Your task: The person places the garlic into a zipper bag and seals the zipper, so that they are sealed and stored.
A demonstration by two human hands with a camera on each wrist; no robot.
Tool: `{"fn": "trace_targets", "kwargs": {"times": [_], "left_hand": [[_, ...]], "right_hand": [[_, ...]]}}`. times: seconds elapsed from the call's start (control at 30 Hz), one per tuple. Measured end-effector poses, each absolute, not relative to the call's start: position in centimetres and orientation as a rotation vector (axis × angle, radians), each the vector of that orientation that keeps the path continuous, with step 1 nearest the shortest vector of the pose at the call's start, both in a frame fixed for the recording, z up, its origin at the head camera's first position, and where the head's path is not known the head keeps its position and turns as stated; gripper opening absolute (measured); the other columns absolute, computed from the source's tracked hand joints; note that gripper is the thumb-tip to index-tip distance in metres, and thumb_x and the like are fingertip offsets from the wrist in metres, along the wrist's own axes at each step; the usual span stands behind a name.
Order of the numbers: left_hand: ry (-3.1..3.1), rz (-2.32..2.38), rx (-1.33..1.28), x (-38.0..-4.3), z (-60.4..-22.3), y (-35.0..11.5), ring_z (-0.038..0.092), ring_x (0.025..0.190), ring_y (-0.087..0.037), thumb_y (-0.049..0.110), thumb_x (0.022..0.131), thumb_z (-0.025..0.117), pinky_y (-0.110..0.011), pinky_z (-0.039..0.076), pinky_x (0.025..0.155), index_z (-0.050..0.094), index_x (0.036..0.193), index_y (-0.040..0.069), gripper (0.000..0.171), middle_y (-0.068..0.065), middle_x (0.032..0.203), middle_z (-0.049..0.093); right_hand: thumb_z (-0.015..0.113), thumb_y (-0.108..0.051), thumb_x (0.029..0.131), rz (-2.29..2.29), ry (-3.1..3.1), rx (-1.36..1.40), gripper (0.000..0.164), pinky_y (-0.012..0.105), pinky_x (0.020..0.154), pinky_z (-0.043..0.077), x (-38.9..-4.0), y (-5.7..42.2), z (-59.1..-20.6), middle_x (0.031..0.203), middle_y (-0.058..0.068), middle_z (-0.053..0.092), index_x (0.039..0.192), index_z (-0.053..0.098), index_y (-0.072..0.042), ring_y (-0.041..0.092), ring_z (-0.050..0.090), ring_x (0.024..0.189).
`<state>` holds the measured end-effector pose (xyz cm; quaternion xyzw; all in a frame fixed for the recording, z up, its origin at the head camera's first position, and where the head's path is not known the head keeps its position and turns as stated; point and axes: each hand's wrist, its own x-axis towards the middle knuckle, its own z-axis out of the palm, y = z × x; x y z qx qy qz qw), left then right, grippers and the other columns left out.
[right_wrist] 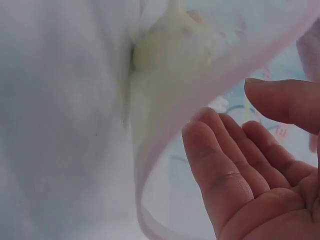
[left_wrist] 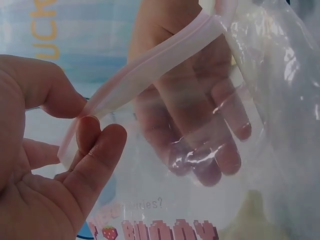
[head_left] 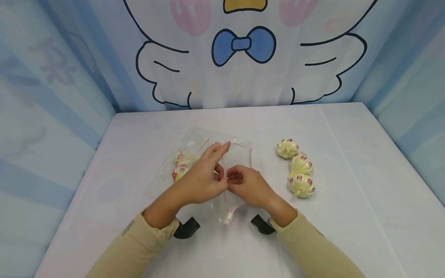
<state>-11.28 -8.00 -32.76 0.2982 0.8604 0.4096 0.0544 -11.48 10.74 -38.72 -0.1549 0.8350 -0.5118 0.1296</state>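
A clear plastic zip bag (head_left: 238,154) with a pink-edged opening lies on the table, its mouth toward the right. My left hand (head_left: 201,179) pinches the pink zip edge (left_wrist: 145,70) between thumb and finger. At the bag's mouth is my right hand (head_left: 251,187), its thumb apart from its fingers and nothing between them in the right wrist view. Through the plastic, the left wrist view shows the right fingers (left_wrist: 205,150). Pale yellow garlic bulbs (head_left: 180,172) with pink marks sit inside the bag, partly hidden by my left hand.
To the right of the bag, several more garlic bulbs (head_left: 301,185) lie close together on the white-covered table (head_left: 347,224). A white zip slider (head_left: 228,220) hangs at the bag's near corner. Printed curtains (head_left: 52,127) enclose the table at the back and sides.
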Motion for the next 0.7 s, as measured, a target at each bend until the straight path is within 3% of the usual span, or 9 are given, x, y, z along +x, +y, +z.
{"fn": "trace_targets", "kwargs": {"times": [0.7], "left_hand": [[2.665,1.215,0.878,-11.7,-33.1,-8.2,0.055,0.078,-0.012,0.001,0.084,0.064,-0.024,0.051,0.065,0.031,0.154,-0.003,0.078,-0.021,0.150,0.032]], "right_hand": [[0.071,-0.011,0.091,-1.435,2.550,-0.411,0.033,0.041,0.088,0.056,-10.5,15.9,-36.2,0.120,0.012,0.068,0.122,0.066,-0.003,0.025,0.067,0.109]]}}
